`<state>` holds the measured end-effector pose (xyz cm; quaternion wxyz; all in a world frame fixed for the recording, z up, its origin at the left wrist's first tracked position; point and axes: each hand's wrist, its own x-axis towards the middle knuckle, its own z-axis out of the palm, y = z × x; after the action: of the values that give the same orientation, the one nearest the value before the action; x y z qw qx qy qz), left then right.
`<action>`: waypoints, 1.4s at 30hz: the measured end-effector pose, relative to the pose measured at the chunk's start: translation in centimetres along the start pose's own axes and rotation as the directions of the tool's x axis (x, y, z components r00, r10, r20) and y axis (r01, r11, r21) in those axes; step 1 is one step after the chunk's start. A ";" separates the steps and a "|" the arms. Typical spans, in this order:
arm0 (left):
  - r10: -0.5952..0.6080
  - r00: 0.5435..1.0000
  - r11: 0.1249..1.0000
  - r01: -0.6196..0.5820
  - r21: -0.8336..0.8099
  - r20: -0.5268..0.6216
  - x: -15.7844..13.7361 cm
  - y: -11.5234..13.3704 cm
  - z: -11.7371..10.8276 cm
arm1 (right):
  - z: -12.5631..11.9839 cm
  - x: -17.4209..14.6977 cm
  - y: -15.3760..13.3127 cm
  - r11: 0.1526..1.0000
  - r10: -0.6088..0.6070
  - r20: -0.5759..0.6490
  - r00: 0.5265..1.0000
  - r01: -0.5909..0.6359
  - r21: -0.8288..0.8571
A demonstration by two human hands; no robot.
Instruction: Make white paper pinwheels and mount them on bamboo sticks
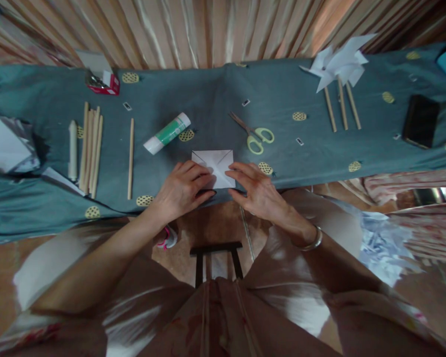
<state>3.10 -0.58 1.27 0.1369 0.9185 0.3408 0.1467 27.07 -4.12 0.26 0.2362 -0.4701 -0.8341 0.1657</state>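
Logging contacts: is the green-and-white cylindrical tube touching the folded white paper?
Apart: the head view shows teal patterned cloth between the tube and the paper.

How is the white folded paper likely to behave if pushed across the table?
The white folded paper would probably feel light, since it looks thin. It may flex fairly easily, most likely along the diagonal lines that look like folds or flap edges. It could slide rather than roll or tip, as it lies flat on the tablecloth.
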 end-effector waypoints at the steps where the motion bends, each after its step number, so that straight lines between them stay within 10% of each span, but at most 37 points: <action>1: -0.002 1.000 1.000 0.002 0.008 0.010 0.0 0.0 0.1 | 0.0 0.0 -0.1 1.000 0.002 0.007 1.000 -0.002 0.009; 42: 0.160 0.982 0.977 -0.142 0.160 -0.101 -1.2 1.5 0.5 | 1.0 2.0 -0.1 0.973 0.099 -0.038 0.994 -0.089 0.213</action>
<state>3.35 -2.55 1.14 0.0355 0.9396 0.2874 0.1823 25.56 -2.50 -0.09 0.2969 -0.4853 -0.7826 0.2530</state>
